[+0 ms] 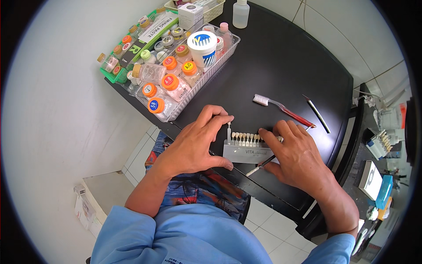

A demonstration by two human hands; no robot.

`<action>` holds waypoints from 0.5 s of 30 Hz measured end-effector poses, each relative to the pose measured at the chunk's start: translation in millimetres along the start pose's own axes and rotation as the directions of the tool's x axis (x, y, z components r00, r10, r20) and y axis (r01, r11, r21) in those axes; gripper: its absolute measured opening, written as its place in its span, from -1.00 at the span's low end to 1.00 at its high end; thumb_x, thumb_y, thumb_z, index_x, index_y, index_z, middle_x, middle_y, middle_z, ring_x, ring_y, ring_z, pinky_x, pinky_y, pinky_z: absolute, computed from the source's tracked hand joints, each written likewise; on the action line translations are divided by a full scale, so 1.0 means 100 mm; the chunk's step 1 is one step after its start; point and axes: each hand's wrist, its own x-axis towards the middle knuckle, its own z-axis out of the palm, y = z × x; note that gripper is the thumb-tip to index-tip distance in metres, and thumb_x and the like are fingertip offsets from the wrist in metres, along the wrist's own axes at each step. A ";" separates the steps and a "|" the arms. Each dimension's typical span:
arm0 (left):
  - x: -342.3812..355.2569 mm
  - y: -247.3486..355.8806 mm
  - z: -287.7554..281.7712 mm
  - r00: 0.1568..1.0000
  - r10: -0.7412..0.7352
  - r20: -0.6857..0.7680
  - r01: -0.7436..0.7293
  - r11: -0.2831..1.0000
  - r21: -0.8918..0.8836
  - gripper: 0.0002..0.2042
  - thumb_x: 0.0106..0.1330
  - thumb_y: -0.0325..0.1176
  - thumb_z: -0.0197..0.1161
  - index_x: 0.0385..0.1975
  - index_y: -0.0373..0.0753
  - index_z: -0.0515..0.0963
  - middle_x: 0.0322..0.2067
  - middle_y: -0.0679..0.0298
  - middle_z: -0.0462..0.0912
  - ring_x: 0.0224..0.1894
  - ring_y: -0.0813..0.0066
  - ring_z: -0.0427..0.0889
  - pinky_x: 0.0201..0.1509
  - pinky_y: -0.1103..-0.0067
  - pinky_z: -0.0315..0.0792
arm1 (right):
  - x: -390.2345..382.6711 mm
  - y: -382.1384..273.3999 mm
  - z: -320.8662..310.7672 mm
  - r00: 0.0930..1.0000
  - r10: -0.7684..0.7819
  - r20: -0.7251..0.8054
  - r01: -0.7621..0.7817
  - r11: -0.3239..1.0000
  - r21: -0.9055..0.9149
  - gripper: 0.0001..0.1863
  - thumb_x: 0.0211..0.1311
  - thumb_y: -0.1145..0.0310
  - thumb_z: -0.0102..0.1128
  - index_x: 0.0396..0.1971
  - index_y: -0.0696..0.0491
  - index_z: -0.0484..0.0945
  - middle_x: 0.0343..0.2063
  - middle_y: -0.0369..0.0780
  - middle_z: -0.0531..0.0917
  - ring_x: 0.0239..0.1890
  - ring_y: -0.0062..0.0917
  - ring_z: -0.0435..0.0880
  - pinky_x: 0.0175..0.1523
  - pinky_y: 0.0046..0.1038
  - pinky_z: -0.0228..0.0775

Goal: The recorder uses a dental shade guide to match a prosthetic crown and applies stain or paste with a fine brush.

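- The holder point(246, 154) is best kept steady and flat on the black table point(303, 66), so that the sample row point(247, 139) is not jolted.
- The raised sample point(229, 132), at the holder's left end, is best handled lightly by its stem and moved straight along its slot; if it is tilted, its neighbours could be knocked.
- The raised sample is touched near its top by fingertips of the left hand point(198, 143), whose thumb is spread well apart from them; whether it is pinched cannot be told.
- A slim stick point(255, 170) is gripped in the right hand point(298, 152), by which the row's right end is partly hidden; its pale tip should be kept clear of the holder.
- The holder is seen as a low, greyish, printed strip near the table's front edge, topped by small cream, tooth-shaped pieces on grey stems.
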 end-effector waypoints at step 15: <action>0.25 -0.07 0.17 0.965 -0.076 -0.251 -0.009 0.947 -0.322 -0.88 0.50 -0.53 0.47 -0.07 -0.38 0.70 -0.41 0.40 0.67 -0.42 0.82 0.56 -0.33 0.72 0.45 | 0.00 -0.01 -0.01 1.000 0.010 0.026 -0.010 1.000 0.012 -0.22 0.03 0.13 0.79 0.24 0.14 0.68 -0.05 -0.10 0.60 0.07 -0.23 0.65 0.15 -0.21 0.54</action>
